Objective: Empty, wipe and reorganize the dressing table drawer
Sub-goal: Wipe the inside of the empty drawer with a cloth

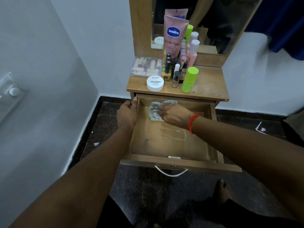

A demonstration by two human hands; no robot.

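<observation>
The wooden drawer (pixel 164 145) of the dressing table is pulled far out and holds no items; wet streaks show on its floor. My right hand (pixel 174 115), with a red thread on the wrist, presses a pale patterned cloth (pixel 154 110) onto the drawer floor near the back left. My left hand (pixel 127 113) grips the drawer's left side wall near the back. The drawer front has a metal handle (pixel 171 171).
On the table top (pixel 209 83) stand a pink Vaseline tube (pixel 173 37), a white nail-polish tub (pixel 155 83), a green bottle (pixel 190 79), a clear case of small tubes (pixel 146 66) and several small bottles. A mirror (pixel 213 22) is behind. Wall at left, dark floor below.
</observation>
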